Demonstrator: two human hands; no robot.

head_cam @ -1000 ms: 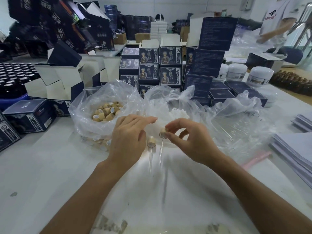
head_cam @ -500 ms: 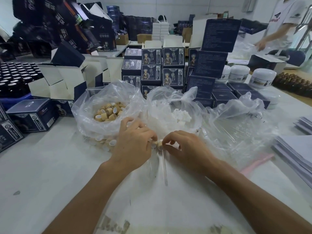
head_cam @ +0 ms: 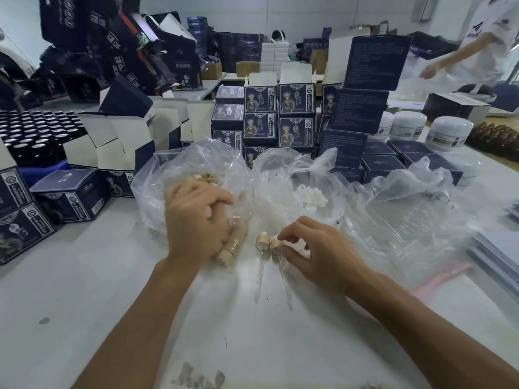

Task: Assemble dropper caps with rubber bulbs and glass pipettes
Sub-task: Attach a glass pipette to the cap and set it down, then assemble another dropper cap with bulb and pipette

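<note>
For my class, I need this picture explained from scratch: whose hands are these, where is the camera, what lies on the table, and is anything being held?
There is no machine here: a person works with bare hands, and the single camera sits on their head, looking forward and down. The left hand reaches into a clear bag of tan caps; whether it grips anything is hidden. The right hand pinches the cap end of an assembled dropper, whose glass pipette lies on the table. A second finished dropper lies beside it, untouched. Behind are a bag of white rubber bulbs and a bag of glass pipettes. Dark blue boxes and white jars stand further back.
</note>
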